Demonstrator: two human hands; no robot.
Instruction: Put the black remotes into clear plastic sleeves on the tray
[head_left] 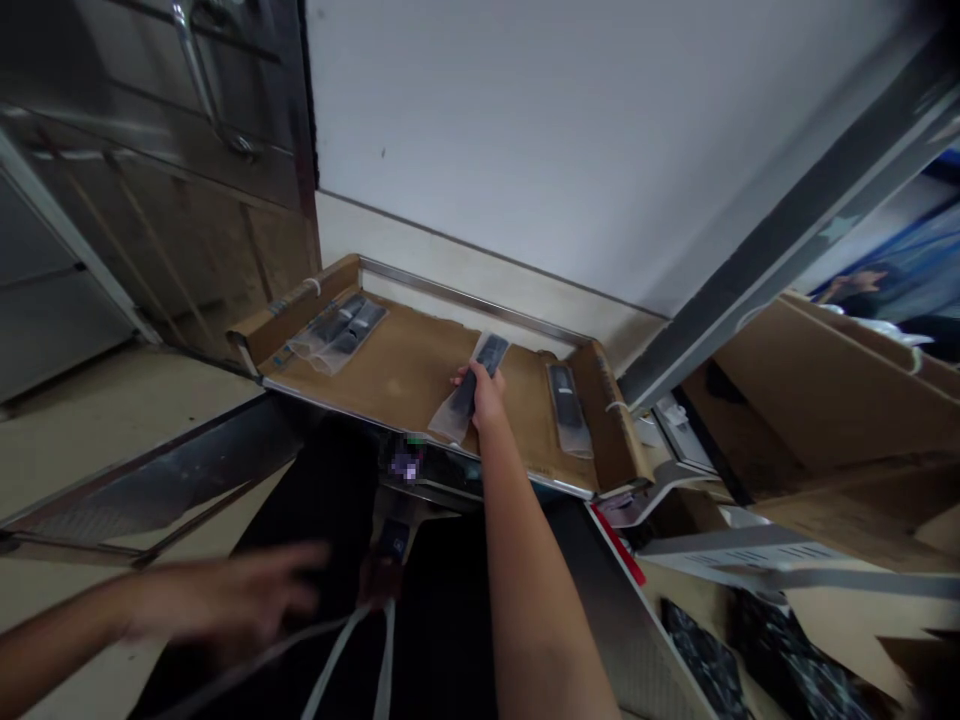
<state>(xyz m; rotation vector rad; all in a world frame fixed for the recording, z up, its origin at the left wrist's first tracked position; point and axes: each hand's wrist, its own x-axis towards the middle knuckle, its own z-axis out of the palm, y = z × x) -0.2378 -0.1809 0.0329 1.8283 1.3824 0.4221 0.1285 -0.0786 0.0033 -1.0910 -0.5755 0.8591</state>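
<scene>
A flat dark strip-shaped item in a clear plastic sleeve [491, 350] lies slanted over the cardboard-lined tray [409, 365]. My right hand [487, 392] is closed around its middle, and the sleeve's loose end hangs toward the tray's front edge. To the right, a similar sleeved dark item [566, 405] rests by the cardboard side wall. Two more sleeved items [349, 328] lie side by side at the tray's left end. My left hand [225, 600], blurred by motion, is low over my lap with fingers stretched out; nothing shows in it.
Behind the tray rises a white panel [510, 130]. A metal door with a handle [199, 75] stands at the upper left. Large cardboard boxes [840, 400] fill the right side, with a person [862, 290] beyond. White cords [352, 650] hang over my lap.
</scene>
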